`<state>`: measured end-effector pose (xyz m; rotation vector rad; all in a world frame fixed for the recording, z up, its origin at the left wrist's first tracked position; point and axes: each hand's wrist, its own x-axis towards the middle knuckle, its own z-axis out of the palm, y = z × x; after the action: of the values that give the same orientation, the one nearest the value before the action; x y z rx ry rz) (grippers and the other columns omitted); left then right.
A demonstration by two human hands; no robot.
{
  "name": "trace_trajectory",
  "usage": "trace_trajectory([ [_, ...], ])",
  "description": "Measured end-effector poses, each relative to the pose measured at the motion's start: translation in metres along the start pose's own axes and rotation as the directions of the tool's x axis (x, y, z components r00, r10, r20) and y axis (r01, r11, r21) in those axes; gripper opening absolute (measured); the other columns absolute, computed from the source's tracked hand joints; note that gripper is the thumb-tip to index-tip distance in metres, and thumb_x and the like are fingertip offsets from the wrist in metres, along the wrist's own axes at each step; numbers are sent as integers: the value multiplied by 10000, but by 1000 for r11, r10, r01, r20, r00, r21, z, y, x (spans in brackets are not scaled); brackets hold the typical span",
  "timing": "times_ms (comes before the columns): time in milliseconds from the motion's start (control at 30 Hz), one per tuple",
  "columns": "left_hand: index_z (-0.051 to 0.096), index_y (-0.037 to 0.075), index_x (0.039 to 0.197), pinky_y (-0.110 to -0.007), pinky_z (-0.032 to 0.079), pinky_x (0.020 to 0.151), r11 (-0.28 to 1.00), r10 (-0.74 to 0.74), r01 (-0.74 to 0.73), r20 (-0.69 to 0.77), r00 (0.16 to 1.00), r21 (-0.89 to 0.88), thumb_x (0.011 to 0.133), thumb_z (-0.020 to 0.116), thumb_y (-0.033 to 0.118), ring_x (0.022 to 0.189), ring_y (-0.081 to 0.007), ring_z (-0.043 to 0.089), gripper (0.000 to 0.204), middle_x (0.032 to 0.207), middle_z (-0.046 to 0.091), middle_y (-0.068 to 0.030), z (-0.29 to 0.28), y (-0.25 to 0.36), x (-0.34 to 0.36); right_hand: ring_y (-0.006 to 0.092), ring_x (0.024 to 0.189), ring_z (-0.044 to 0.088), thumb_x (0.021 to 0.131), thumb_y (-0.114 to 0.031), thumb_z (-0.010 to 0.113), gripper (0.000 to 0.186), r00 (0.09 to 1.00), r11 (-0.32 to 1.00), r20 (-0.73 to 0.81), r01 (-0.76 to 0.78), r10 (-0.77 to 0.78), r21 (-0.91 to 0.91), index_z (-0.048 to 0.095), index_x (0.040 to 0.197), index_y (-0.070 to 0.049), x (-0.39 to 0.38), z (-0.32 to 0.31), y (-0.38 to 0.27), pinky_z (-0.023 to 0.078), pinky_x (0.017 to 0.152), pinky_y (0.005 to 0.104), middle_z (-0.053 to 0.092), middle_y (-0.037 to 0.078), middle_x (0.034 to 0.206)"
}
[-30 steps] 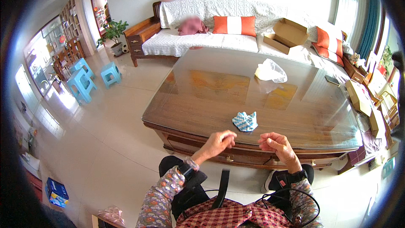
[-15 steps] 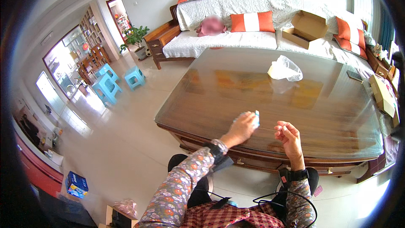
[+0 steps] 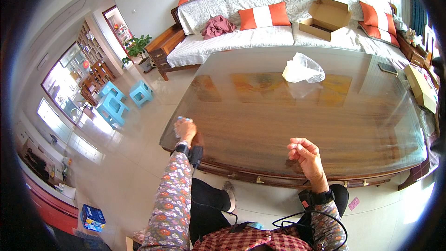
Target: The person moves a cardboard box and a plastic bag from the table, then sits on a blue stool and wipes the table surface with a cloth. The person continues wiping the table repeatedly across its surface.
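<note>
At the near left corner of the glass-topped wooden coffee table (image 3: 251,125), my left hand (image 3: 187,131) is closed on a crumpled blue-and-white cloth (image 3: 178,129). Only part of the cloth shows past the fingers, and it lies against the tabletop. My right hand (image 3: 306,159) is raised over the table's near edge, right of the middle. Its fingers are curled in toward the thumb, and I see nothing between them. Farther back on the glass sits a clear plastic bag (image 3: 310,69) with something pale yellow in it.
A dark phone (image 3: 387,68) lies at the table's far right. Behind stands a sofa (image 3: 274,39) with an open cardboard box (image 3: 325,21) and cushions. Blue plastic stools (image 3: 141,94) stand on the floor at left. A black cable (image 3: 341,218) loops by my right forearm.
My left hand has swept left with the cloth, from the table's front middle to its left corner. My right hand has shifted slightly left and stays curled. The view has tilted.
</note>
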<state>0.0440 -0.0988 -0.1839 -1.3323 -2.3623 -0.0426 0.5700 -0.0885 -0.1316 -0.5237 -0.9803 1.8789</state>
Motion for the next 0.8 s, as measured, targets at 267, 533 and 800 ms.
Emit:
trace_trajectory([
  [267, 545, -45, 1048, -522, 428, 899, 545, 600, -656, -303, 740, -523, 807, 593, 138, 1031, -424, 554, 307, 1089, 573, -260, -81, 288, -13, 124, 792, 625, 958, -135, 583, 238, 998, 996, 8, 55, -56, 66, 620, 1143, 9, 11, -2, -1, 515, 745, 267, 681, 90, 976],
  [533, 528, -32, 1148, -476, 387, 1016, 261, 764, -809, -399, 506, -526, 911, 524, 166, 1167, -415, 494, 309, 1220, 537, -250, -98, 347, -3, 133, 769, 615, 952, -118, 573, 231, 981, 973, -26, 194, -193, 124, 625, 1137, 10, 27, -14, -3, 510, 734, 264, 680, 90, 964],
  [800, 589, -2, 805, -500, 494, 723, 621, 496, -580, -309, 812, -527, 802, 550, 61, 802, -429, 600, 74, 822, 623, -207, 16, 124, 110, 122, 773, 620, 956, -161, 579, 250, 997, 988, -22, 78, -75, 132, 618, 1147, -4, 28, -18, 1, 507, 725, 276, 685, 84, 979],
])
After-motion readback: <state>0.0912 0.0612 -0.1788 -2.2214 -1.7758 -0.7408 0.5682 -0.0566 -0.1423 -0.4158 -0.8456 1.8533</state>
